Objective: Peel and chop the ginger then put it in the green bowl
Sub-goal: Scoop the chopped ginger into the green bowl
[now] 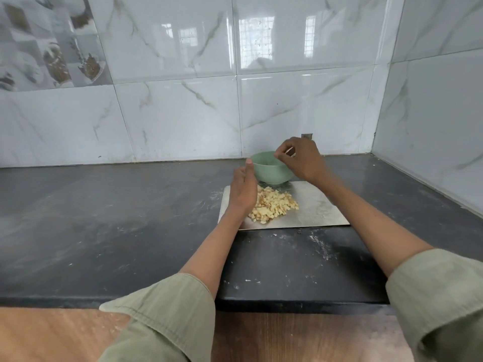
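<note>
I'm transferring chopped ginger (273, 206), piled mid-frame on the steel board (318, 212). My right hand (300, 159) is pinching bits over the green bowl (269, 172); left hand (244, 190) loosely curled, holding nothing. Next I'm scooping more.

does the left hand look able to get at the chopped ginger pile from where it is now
Probably yes. The left hand is right at the left edge of the chopped ginger on the steel board, with nothing between them. The right hand is up over the green bowl, clear of the pile.
</note>
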A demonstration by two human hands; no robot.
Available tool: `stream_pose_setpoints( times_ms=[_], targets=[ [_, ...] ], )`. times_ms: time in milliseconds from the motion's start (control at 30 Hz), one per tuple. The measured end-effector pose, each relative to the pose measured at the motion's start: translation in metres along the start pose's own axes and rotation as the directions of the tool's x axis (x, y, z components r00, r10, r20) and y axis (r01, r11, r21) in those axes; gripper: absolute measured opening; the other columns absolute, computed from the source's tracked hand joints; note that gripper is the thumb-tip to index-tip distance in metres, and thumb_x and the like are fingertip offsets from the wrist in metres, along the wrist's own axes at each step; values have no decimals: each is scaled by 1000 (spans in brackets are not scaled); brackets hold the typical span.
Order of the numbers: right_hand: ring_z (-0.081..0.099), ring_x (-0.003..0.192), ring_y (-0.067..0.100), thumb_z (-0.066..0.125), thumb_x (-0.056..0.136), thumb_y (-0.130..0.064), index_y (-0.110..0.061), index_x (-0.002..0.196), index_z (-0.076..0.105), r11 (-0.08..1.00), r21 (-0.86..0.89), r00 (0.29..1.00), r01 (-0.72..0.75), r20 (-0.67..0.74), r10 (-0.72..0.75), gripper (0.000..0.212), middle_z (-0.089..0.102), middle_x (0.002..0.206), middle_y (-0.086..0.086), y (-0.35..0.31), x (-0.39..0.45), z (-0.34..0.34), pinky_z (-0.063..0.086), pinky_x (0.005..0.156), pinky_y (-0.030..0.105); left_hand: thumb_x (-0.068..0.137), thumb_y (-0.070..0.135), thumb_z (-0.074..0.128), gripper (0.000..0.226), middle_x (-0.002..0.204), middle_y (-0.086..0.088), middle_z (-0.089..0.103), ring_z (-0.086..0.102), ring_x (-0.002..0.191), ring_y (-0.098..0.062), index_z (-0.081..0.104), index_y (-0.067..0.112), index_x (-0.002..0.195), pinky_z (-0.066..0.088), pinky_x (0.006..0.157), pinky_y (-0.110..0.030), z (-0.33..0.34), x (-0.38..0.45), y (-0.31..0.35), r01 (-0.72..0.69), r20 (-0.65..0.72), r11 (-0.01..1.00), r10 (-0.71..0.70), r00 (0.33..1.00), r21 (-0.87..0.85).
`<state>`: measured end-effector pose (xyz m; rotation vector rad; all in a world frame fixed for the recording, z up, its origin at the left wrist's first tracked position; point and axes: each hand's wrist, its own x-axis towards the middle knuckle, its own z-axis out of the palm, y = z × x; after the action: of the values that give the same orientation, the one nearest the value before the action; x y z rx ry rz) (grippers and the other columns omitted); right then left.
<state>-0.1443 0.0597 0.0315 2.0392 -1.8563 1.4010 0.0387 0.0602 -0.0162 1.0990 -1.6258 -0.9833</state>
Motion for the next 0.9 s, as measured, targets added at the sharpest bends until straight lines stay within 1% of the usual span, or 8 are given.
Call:
stream_pose_setpoints(
  times_ms=[100, 167, 233, 333, 500, 667, 800, 900],
  targets=[
    [70, 76, 18, 65, 96, -34, -22, 77, 77, 995, 84, 997, 50, 51, -55, 26, 75, 79, -5, -8, -20, -11, 58, 77, 44, 108, 60, 19, 54, 94, 22, 40, 44, 86, 2, 37, 18, 136, 34, 82, -24, 0, -3, 5, 25, -3, 1000, -25, 1000, -19],
    [72, 82, 16, 69, 95, -47, -24, 85, 78, 985, 167, 976, 45, 203, -79, 27, 76, 85, -6, -17, -39, -22, 58, 81, 36, 107, 62, 17, 68, 112, 16, 53, 46, 104, -10, 29, 13, 152, 27, 90, -24, 1, 0, 2, 20, -13, 999, -20, 1000, -28],
    [69, 97, 3, 74, 88, -58, -31, 107, 75, 990, 137, 905, 26, 418, -82, 33, 74, 105, -14, -17, -55, -22, 55, 93, 31, 105, 67, 15, 76, 147, -4, 50, 46, 130, -22, 24, 14, 158, 25, 94, -28, 2, 6, -4, 38, -15, 999, -38, 999, -33],
    [49, 130, -4, 75, 79, -70, -44, 141, 53, 994, 62, 799, 85, 592, -105, 71, 54, 142, -23, -6, -70, -12, 40, 116, 36, 101, 73, 13, 80, 147, -8, 51, 47, 136, -26, 26, 16, 156, 29, 95, -30, 3, 10, -5, 68, -24, 995, -70, 997, -75],
    [24, 149, 14, 72, 77, -77, -48, 156, 21, 990, -3, 775, 144, 622, -111, 99, 29, 158, -15, 0, -76, 12, 24, 124, 50, 103, 70, 15, 75, 124, 3, 51, 47, 113, -15, 33, 14, 149, 30, 91, -29, 3, 4, 1, 56, -22, 995, -58, 998, -88],
    [23, 150, 13, 58, 83, -82, -40, 158, 25, 972, -61, 796, 227, 586, -149, 92, 31, 160, -12, -1, -72, 32, 24, 124, 49, 104, 67, 15, 69, 119, 6, 52, 48, 108, -13, 38, 15, 142, 31, 87, -28, 4, 0, 5, 55, -23, 997, -57, 998, -58],
    [32, 140, 16, 49, 84, -77, -36, 153, 37, 947, -124, 821, 297, 539, -187, 81, 39, 153, -12, -3, -71, 39, 31, 116, 52, 104, 69, 17, 66, 113, 3, 60, 57, 105, -18, 46, 15, 129, 35, 70, -28, 5, -3, 5, 50, -25, 999, -50, 998, -21],
    [34, 132, 19, 49, 87, -70, -36, 153, 37, 924, -174, 826, 342, 525, -207, 75, 38, 153, -11, -5, -67, 43, 37, 108, 56, 104, 68, 17, 64, 111, 5, 58, 54, 102, -16, 48, 17, 127, 34, 76, -30, 4, -4, 6, 54, -22, 999, -54, 998, -9]
  ],
)
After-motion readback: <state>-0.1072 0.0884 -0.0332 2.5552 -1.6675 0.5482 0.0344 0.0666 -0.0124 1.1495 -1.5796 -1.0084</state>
